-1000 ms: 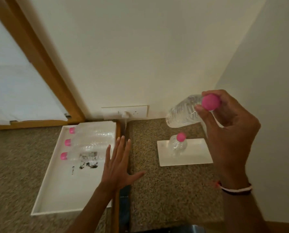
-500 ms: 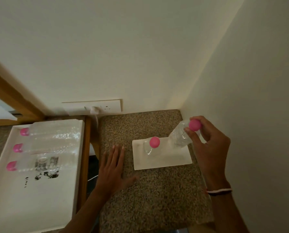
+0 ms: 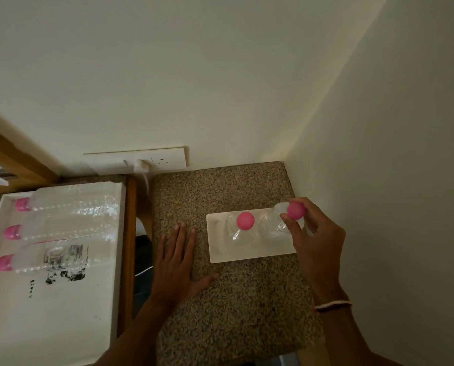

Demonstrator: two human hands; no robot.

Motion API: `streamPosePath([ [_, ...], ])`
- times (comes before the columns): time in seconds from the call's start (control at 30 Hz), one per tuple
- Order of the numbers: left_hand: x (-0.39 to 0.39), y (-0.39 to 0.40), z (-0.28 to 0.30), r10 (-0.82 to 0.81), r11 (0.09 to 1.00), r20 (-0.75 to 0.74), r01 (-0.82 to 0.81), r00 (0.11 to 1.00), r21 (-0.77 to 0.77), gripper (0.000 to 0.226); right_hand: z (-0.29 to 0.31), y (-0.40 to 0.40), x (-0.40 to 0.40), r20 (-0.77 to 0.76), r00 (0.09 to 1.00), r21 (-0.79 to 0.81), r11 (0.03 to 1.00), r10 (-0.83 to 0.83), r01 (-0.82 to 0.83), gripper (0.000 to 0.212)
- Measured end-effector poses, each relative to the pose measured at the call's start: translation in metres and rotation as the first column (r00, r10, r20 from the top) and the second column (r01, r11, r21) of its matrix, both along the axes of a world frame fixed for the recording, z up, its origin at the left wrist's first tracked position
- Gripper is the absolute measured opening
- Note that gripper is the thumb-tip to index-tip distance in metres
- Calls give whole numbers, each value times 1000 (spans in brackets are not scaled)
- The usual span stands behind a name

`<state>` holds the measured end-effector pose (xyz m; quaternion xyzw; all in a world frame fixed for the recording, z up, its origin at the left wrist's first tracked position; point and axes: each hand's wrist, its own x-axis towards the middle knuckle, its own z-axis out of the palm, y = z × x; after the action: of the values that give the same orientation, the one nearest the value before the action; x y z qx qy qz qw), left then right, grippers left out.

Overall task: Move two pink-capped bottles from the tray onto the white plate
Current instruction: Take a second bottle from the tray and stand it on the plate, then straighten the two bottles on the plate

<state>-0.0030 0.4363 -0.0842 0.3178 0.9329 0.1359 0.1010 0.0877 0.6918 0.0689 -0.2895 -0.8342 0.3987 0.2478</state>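
Note:
A white rectangular plate point(image 3: 220, 253) lies on a speckled stone counter point(image 3: 247, 299). One clear pink-capped bottle point(image 3: 243, 225) stands upright on the plate's left half. My right hand point(image 3: 315, 239) grips the pink cap of a second clear bottle point(image 3: 273, 228), which stands on the plate's right half. My left hand point(image 3: 177, 260) rests flat and open on the counter, just left of the plate. Three more pink-capped bottles point(image 3: 70, 228) lie side by side in the white tray point(image 3: 62, 326) at the left.
A wall socket plate point(image 3: 136, 161) with a white plug sits behind the counter. Walls close the counter at the back and right. A wooden edge point(image 3: 129, 247) and a dark gap separate tray and counter.
My right hand brought the tilted bottle down from above the plate and stood it beside the first bottle. My left hand stayed flat on the counter. The camera turned right.

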Motion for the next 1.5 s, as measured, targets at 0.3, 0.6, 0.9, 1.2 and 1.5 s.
streamPosePath([
  [0.3, 1, 2, 14, 12, 999, 36, -11, 999, -38, 116, 6, 15, 8, 42, 999, -38, 999, 32, -31, 54],
  [0.6, -13, 34, 58, 231, 864, 337, -352, 913, 360, 16, -23, 37, 27, 122, 988, -210, 971, -91, 116, 44],
  [0.9, -17, 73, 61, 329, 827, 532, -510, 780, 237, 35, -74, 41, 18, 448, 888, -159, 967, -109, 199, 33],
  [1.2, -15, 67, 61, 361, 813, 510, -531, 780, 237, 37, -79, 45, 16, 403, 913, -123, 984, -70, 129, 31],
  [1.5, -8, 37, 68, 416, 769, 513, -591, 751, 241, 38, -77, 27, 12, 367, 928, -212, 977, 62, 19, 32],
])
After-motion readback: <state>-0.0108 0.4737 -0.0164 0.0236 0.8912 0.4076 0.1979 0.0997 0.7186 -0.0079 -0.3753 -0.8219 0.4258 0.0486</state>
